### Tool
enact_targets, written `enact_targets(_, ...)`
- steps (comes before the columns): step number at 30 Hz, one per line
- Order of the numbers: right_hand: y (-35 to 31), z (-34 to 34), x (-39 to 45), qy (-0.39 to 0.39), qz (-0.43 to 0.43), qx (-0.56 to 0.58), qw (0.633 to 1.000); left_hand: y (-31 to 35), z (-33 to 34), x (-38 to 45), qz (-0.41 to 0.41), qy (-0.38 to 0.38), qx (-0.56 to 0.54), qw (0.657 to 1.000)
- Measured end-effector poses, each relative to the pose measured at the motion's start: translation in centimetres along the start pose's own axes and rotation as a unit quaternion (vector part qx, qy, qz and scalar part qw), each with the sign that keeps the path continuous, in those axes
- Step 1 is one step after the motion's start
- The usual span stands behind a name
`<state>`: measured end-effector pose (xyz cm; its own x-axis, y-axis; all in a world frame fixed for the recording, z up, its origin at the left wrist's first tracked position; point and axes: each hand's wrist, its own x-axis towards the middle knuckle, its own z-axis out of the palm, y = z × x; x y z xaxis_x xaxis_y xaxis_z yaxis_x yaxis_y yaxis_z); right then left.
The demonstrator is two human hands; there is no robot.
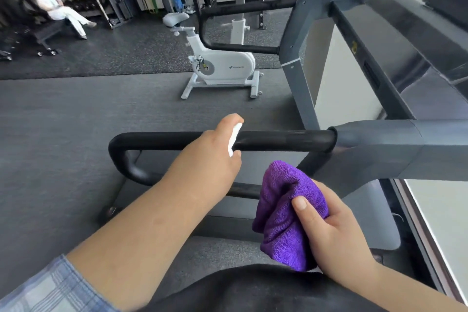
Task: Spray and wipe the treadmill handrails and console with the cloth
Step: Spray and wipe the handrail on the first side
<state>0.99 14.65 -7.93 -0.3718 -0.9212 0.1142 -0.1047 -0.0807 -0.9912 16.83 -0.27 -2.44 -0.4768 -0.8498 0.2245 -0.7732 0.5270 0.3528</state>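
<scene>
- The left hand (215, 149) has its fingers curled round a small white spray bottle (234, 138), one finger riding on top of it as if on the pump; most of the bottle is hidden inside the fist
- The bottle looks light and rigid, a smooth plastic that could slip if wet, so a whole-hand wrap low on the body seems the safe hold
- The right hand (329, 230) grips a purple cloth (286, 215), thumb pressed across the front, fingers closed behind the wad
- The cloth is soft, limp terry, bunched into a thick pad that droops below the hand; it should weigh next to nothing and mould to a round bar
- The cloth hangs just below and on the near side of the near handrail (278, 139), apart from it
- That handrail is a black, matte, padded-looking tube running into the grey frame (379, 142); the bottle sits right at it
- The far handrail (240, 6) lies well beyond; the console is barely in view at the right edge
</scene>
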Motion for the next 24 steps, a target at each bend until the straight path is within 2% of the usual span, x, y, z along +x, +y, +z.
enact_targets(12, -0.9, 8.8, 1.1, -0.119, -0.012, 0.003, 0.993, -11.6, -5.2, -2.6, -0.12, 0.063, 0.033, 0.99)
enact_targets(19, -1.5, 13.2, 1.0, -0.123, -0.001, -0.001, 0.992, -15.8, -6.8, -3.2, -0.119, 0.069, 0.015, 0.99)
enact_targets(24, -1.9, 14.8, 0.8, -0.095, 0.009, -0.005, 0.995, -18.9, -8.0, -3.4, -0.159, 0.038, 0.033, 0.986)
